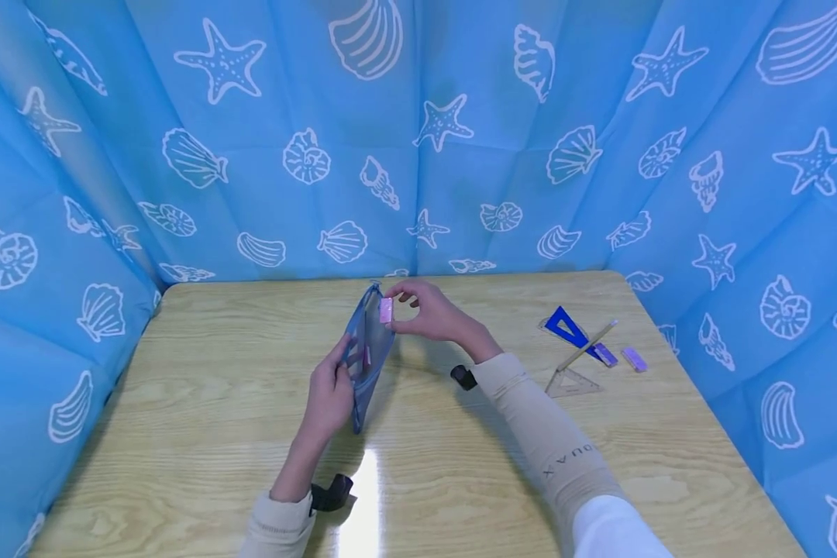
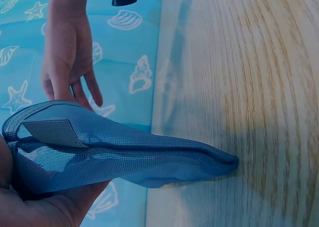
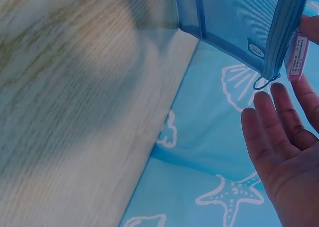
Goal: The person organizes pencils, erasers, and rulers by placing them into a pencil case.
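A blue mesh zip pouch (image 1: 364, 399) is held upright on edge over the table by my left hand (image 1: 331, 395), its mouth spread apart. The left wrist view shows the fingers and thumb gripping the pouch's rim (image 2: 75, 152). My right hand (image 1: 428, 314) pinches a pink eraser (image 1: 387, 311) between thumb and forefinger, right at the pouch mouth. A white printed label shows on the eraser (image 3: 299, 55) in the right wrist view, and the other fingers are spread. Something small and pinkish (image 1: 366, 356) shows within the pouch.
Toward the table's right side lie a blue set square (image 1: 563, 325), a clear set square (image 1: 575, 383), a pencil (image 1: 589, 343) and two purple erasers, one (image 1: 605, 355) beside the pencil and another (image 1: 634, 359) farther right. A blue shell-patterned curtain (image 1: 418, 178) surrounds the table.
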Demonstrator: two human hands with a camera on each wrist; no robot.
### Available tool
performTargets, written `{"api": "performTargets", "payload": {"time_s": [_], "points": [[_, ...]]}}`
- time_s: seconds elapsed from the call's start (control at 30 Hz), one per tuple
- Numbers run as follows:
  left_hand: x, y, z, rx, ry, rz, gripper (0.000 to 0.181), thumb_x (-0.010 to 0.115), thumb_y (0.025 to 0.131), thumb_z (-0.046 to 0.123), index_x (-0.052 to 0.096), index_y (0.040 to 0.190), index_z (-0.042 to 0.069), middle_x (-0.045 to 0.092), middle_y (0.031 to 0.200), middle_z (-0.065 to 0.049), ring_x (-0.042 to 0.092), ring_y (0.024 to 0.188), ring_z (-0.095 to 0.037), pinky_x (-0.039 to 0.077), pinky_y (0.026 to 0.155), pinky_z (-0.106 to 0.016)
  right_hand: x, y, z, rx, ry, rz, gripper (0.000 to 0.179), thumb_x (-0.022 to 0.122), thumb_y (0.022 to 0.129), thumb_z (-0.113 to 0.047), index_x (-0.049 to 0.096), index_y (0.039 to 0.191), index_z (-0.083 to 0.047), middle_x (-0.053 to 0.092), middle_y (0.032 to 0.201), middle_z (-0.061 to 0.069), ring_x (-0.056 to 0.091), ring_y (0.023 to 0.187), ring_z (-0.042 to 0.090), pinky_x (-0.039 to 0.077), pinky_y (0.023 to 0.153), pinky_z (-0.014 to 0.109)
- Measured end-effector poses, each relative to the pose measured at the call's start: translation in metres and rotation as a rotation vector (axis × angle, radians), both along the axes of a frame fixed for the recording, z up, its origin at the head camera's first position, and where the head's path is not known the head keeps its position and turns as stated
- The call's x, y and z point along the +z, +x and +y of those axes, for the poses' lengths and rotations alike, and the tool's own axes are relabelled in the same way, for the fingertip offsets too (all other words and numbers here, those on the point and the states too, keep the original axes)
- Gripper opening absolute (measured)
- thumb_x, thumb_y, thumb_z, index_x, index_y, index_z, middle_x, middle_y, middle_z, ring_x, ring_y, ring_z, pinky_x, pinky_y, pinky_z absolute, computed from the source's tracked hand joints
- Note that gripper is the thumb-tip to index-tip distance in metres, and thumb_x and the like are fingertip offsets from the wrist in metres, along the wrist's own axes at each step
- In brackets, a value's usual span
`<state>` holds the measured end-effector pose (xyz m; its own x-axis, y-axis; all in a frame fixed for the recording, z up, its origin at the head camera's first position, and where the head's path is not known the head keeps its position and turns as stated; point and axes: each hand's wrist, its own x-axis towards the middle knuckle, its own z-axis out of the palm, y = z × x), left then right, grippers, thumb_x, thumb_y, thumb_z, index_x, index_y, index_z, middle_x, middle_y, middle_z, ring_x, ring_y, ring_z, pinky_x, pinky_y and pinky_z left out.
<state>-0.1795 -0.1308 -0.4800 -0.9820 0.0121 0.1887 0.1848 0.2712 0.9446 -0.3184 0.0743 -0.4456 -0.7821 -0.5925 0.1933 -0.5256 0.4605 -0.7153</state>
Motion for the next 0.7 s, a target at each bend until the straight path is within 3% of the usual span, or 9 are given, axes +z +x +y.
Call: {"api": "performTargets", "payload": {"time_s": [0.13,0.33,0.57,0.7], "points": [[-0.002,-0.001,0.0,-0.009,0.024,-0.003,0.054,0.03,0.103,-0.005,0.032,0.156,-0.003,0.043,0.155,-0.027,0.052,0.134,-0.045,0.057,0.089,-0.046,0.0,-0.004,-0.004,0.014,0.021,0.022,0.05,0.081,0.085,-0.019,0.064,0.13,-0.005,0.064,0.129,0.011,0.059,0.117,0.032,0.053,0.103,0.053],[-0.002,-0.001,-0.001,0.002,0.013,0.013,0.053,0.03,0.102,-0.005,0.033,0.155,-0.004,0.043,0.154,-0.028,0.053,0.133,-0.045,0.057,0.083,-0.038,0.002,-0.007,-0.009,0.024,0.073,0.041,0.049,0.079,0.087,-0.02,0.062,0.131,-0.007,0.062,0.129,0.009,0.058,0.12,0.035,0.052,0.104,0.047],[-0.004,-0.001,-0.002,0.008,0.027,0.01,0.054,0.029,0.101,-0.006,0.033,0.155,-0.004,0.044,0.153,-0.027,0.054,0.132,-0.046,0.052,0.063,-0.024,0.003,-0.007,-0.013,0.011,0.085,0.059,0.047,0.08,0.087,-0.019,0.062,0.128,-0.006,0.061,0.127,0.01,0.058,0.117,0.031,0.051,0.105,0.049],[-0.005,-0.001,-0.002,0.006,0.039,0.006,0.054,0.029,0.101,-0.007,0.033,0.156,-0.004,0.044,0.154,-0.027,0.053,0.132,-0.046,0.054,0.066,-0.023,0.003,-0.007,-0.015,0.001,0.089,0.062,0.046,0.081,0.088,-0.019,0.063,0.128,-0.006,0.06,0.127,0.01,0.057,0.116,0.029,0.051,0.104,0.051]]}}
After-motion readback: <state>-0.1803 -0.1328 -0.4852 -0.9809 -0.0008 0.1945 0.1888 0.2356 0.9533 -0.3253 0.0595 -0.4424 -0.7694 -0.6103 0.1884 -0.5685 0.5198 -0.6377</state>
